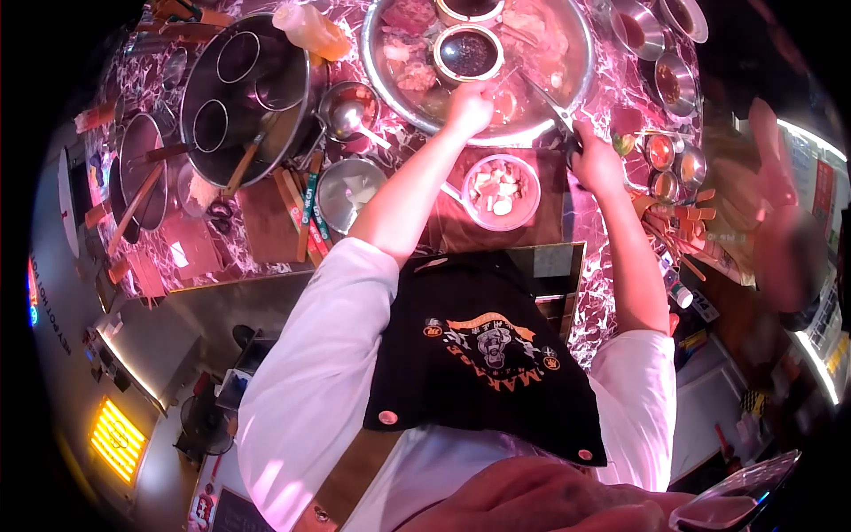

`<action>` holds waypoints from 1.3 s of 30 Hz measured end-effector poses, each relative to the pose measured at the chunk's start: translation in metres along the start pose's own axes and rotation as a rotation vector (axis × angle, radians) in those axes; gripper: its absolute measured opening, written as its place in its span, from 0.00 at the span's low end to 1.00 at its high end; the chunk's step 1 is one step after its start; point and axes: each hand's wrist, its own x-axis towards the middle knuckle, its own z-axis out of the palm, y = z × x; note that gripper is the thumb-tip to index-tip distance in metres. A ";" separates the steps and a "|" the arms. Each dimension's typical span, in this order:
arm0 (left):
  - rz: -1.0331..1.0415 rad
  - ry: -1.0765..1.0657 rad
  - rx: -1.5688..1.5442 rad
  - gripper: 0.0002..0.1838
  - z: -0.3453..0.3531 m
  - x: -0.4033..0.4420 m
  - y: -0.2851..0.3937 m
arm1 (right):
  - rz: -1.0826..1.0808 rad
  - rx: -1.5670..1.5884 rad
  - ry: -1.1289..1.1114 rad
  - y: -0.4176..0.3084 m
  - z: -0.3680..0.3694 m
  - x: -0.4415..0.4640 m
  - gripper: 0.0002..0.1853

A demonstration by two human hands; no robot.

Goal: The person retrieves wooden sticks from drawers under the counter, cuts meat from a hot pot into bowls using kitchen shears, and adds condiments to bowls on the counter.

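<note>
My right hand (596, 160) grips a pair of scissors (555, 108) by the handles, and the blades point up and left over a wide metal pan (523, 138) of meat pieces in broth. Closed into a fist, my left hand (472, 106) is over the pan's near rim; what it holds, if anything, I cannot make out. Just beyond that hand, a round bowl of dark sauce (470, 55) sits inside the pan, with a second sauce bowl (468, 7) behind it. Between my forearms stands a pink-rimmed bowl (534, 202) with cut pale and brown chunks.
To the left are a big dark pot (188, 133) with wire rings, a squeeze bottle (315, 34), a ladle (351, 115) and a steel bowl (330, 199). Small bowls of sauce (672, 84) and bundled skewers (678, 222) line the right. Another person (784, 257) is at far right.
</note>
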 end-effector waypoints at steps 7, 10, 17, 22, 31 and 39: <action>-0.053 -0.127 0.010 0.13 -0.011 -0.013 0.024 | -0.034 0.005 0.089 -0.014 0.011 0.017 0.36; -0.078 -0.099 0.058 0.12 -0.003 -0.008 0.003 | -0.020 0.024 0.061 -0.013 0.020 0.011 0.30; -0.412 -0.290 -0.680 0.11 -0.062 -0.053 0.043 | 0.008 0.214 0.183 -0.008 -0.013 -0.114 0.34; -0.575 -0.558 -0.749 0.13 -0.116 -0.128 0.063 | -0.187 0.093 0.369 -0.042 -0.006 -0.163 0.40; -0.686 -0.577 -0.654 0.10 -0.120 -0.221 0.012 | -0.171 0.117 0.238 -0.040 0.085 -0.240 0.37; -0.424 -0.495 -0.506 0.12 -0.118 -0.232 0.004 | 0.119 0.069 0.094 -0.071 0.032 -0.293 0.35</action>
